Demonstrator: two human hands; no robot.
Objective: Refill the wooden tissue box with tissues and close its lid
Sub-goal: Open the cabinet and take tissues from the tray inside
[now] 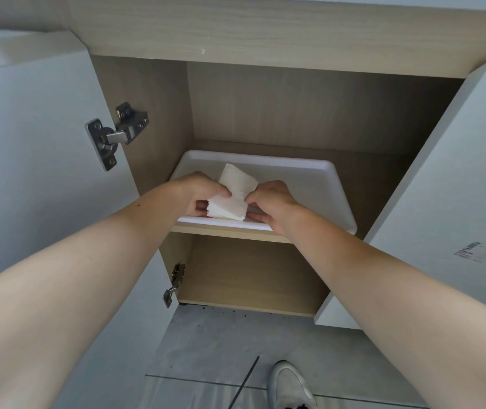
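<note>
- Tissues (231, 196): small folded white stack, held over near edge of white tray (318, 184) on cabinet shelf (227, 230)
- Likely v. light, soft, floppy; tears easily, so best gripped at both short ends w/ flat fingers
- Left hand (203, 191) pinched shut on stack's left end
- Right hand (271, 199) pinched on right end, thumb on top
- Wooden box not in view

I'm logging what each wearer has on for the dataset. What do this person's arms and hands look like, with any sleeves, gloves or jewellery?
Both forearms are bare as far as the frame shows: no sleeves in view. The left hand and right hand wear no gloves, and no rings, watch or bracelets are visible. A small dark mark sits on the left forearm. Fingernails are not clear enough to describe.
</note>
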